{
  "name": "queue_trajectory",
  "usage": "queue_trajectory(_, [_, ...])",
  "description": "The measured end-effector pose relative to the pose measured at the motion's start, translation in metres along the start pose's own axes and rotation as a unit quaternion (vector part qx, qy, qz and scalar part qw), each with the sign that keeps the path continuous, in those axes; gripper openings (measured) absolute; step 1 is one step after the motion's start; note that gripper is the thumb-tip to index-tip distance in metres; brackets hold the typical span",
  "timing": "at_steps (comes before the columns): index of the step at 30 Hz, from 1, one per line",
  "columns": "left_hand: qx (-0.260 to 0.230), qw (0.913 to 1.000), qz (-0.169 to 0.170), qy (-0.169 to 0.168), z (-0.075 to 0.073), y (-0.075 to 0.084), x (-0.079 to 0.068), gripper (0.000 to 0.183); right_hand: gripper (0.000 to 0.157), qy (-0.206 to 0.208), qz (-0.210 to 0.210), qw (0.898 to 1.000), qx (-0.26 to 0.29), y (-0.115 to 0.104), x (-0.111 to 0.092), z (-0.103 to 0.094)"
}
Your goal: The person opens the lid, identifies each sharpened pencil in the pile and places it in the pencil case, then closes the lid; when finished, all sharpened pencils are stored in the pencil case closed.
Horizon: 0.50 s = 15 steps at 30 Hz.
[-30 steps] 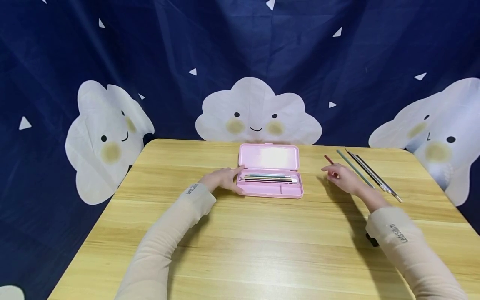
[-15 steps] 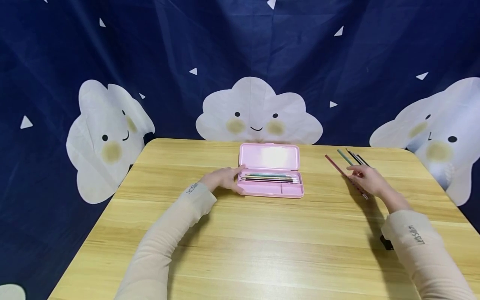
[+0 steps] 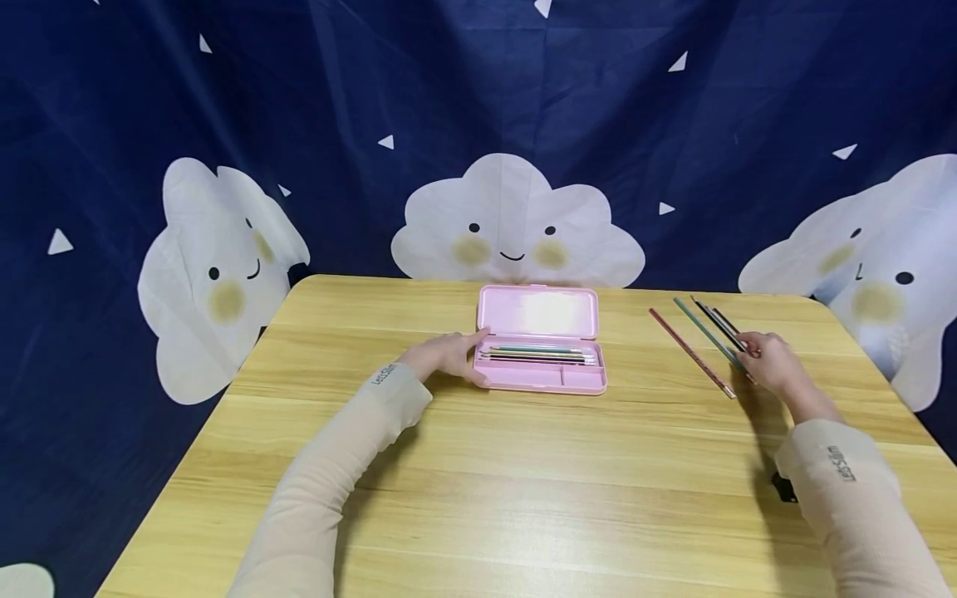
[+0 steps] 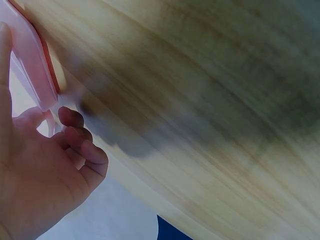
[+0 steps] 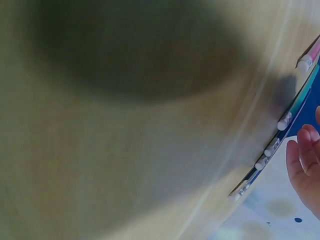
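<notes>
While the left hand (image 3: 447, 357) is resting at the left end of an open pink pencil case (image 3: 519, 379), its grip is spreading wide, one finger touching the back corner and the thumb touching the front; in the left wrist view its other fingers are curling loosely beside the case. The case is lying on the wooden tabletop (image 3: 538, 482), its lid (image 3: 512, 311) leaning back on the far side. Several pencils (image 3: 534, 355) are lying lengthwise in the rear compartment.

Over to the right, the right hand (image 3: 773, 365) is hovering over or touching the near part of some dark pencils (image 3: 715, 322); whether its grip is pinching one, I cannot tell. A green pencil (image 3: 699, 322) is lying slantwise just beside them, and a red pencil (image 3: 684, 345) is lying farther left, between that group and the case. In the right wrist view, white erasers (image 5: 284, 121) are showing at the pencils' ends. Behind the tabletop, a dark blue curtain (image 3: 336, 108) is hanging, printed with smiling clouds (image 3: 516, 203).
</notes>
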State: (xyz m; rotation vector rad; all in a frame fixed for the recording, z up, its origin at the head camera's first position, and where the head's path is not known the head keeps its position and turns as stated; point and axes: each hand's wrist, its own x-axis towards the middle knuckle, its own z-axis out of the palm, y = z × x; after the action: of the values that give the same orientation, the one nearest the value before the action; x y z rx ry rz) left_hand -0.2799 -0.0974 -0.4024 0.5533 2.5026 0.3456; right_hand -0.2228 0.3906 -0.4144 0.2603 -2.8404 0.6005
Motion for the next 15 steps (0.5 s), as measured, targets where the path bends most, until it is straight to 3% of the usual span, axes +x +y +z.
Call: queue_trajectory(15, [0.005,1.0000,0.001,-0.006,-0.002,0.001,-0.001,0.104,0.027,-0.045,0.018,0.998,-0.027,0.014,0.010,0.002])
